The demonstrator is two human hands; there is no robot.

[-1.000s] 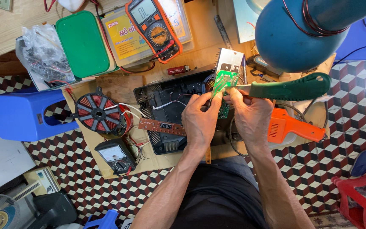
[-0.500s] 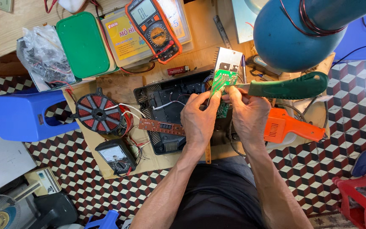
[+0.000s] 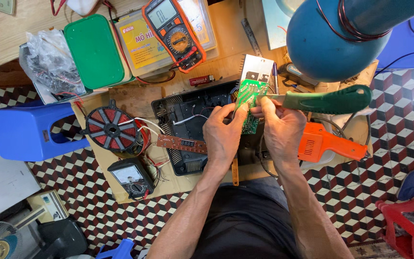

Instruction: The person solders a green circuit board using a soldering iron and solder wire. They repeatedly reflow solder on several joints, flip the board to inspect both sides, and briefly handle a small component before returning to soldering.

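The green circuit board (image 3: 250, 98), with a silver heat-sink plate (image 3: 258, 68) at its far end, is held up over the open black appliance casing (image 3: 188, 115), roughly centre of the cardboard work mat (image 3: 130, 98).

Your left hand (image 3: 224, 136) is closed on the board's near left edge, thumb and fingers pinched on it. Your right hand (image 3: 281, 127) is curled round a tool with a green handle (image 3: 329, 100); its metal tip lies against the board's right edge. Whether the right fingers also touch the board, cannot tell.

Inside the casing: loose white and red wires. Just left of your left hand, a narrow brown display board (image 3: 182, 143) lies across the casing's edge. Further left, a red-and-black coil disc (image 3: 112, 130); below it, an analogue meter (image 3: 131, 177).

Right of your right hand: an orange gun-shaped tool (image 3: 329, 146), near the wrist.

Far side of the bench: an orange digital multimeter (image 3: 173, 31) on a clear plastic box (image 3: 140, 45), and a green-lidded box (image 3: 94, 50). A blue lamp shade (image 3: 327, 38) hangs over the top right. A blue stool (image 3: 29, 132) stands on the patterned floor to the left.
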